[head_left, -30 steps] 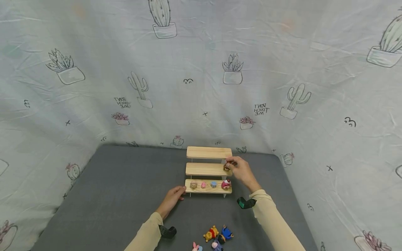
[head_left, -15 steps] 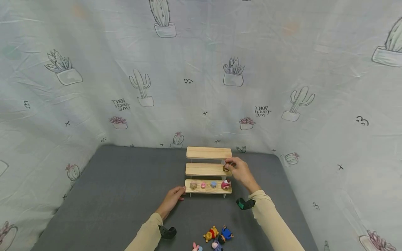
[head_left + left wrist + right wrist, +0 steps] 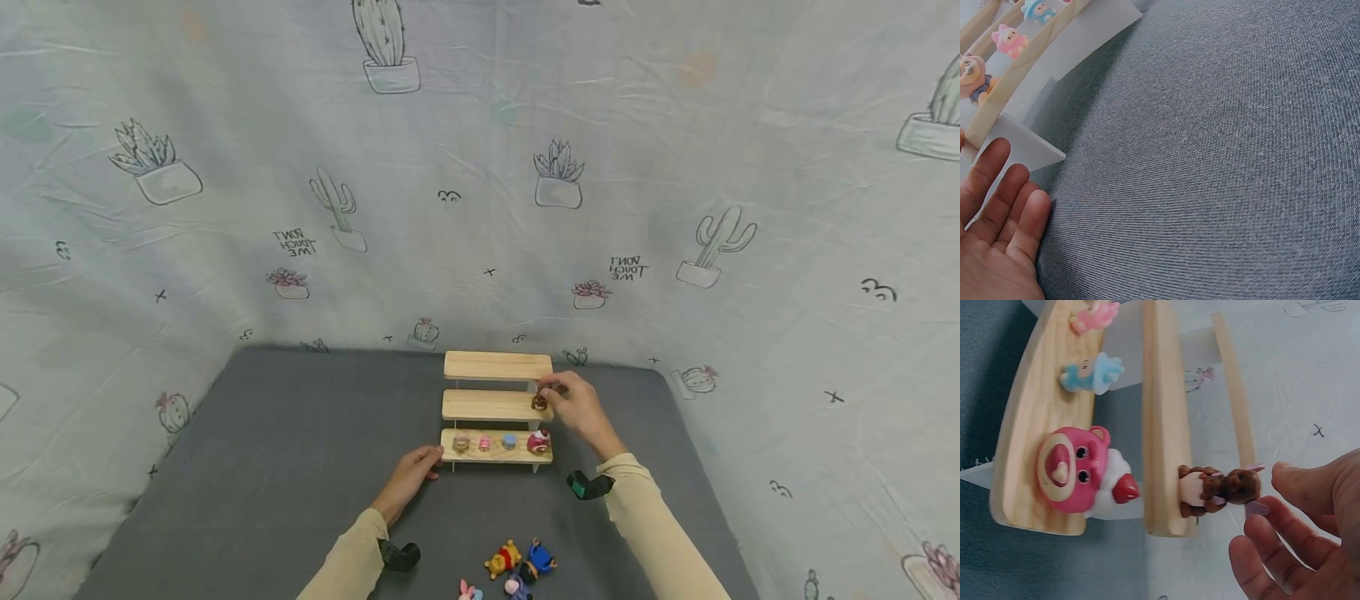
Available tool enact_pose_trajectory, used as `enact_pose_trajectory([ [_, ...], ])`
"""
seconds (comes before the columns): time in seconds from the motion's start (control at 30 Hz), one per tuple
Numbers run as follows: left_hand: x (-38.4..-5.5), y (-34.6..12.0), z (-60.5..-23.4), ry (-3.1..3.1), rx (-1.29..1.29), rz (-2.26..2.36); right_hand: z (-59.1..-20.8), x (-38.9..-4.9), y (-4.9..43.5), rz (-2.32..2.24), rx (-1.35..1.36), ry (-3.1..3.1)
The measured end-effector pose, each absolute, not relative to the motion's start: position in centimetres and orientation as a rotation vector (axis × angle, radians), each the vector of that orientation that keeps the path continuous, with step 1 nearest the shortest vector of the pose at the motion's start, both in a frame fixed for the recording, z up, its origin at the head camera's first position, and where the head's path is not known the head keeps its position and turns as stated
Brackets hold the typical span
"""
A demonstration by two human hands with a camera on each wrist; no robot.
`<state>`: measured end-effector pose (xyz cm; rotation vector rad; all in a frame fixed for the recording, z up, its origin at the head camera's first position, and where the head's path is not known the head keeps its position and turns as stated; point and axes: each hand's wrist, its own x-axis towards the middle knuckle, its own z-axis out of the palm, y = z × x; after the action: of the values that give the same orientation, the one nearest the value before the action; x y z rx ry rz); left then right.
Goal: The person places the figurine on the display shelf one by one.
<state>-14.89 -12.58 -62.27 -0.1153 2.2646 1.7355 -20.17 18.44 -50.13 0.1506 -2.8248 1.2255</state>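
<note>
A three-tier wooden display stand [image 3: 497, 406] rises in steps at the table's far side. My left hand [image 3: 412, 477] holds the left end of its lowest tier; in the left wrist view the fingers [image 3: 997, 153] lie by the white leg, the thumb mostly out of frame. On the middle tier's right end stands a small brown bear figurine [image 3: 1216, 489] with a pinkish belly. My right hand [image 3: 1304, 531] is close behind its head, thumb and fingers spread around the ears. Whether a fingertip touches an ear is hard to tell.
Along the lowest tier stand a tan figurine [image 3: 461, 443], a pink one [image 3: 484, 443], a blue one [image 3: 509, 442] and a magenta bear [image 3: 1075, 472]. Near the front lie a yellow bear [image 3: 503, 559], a blue figure [image 3: 541, 559], a purple-grey figure [image 3: 517, 586] and a pink-eared one [image 3: 469, 592].
The right hand's fingers have drawn slightly up and off the brown bear figurine, which now shows more on the middle tier. My left hand stays at the stand's end.
</note>
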Motion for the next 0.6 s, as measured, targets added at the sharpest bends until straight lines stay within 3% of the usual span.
enact_pose_trajectory([
  [0.6,-14.6,-11.7,-61.9,2.297,-0.109,1.721,-46.2,-17.2,19.3,1.234,0.297,-2.684],
])
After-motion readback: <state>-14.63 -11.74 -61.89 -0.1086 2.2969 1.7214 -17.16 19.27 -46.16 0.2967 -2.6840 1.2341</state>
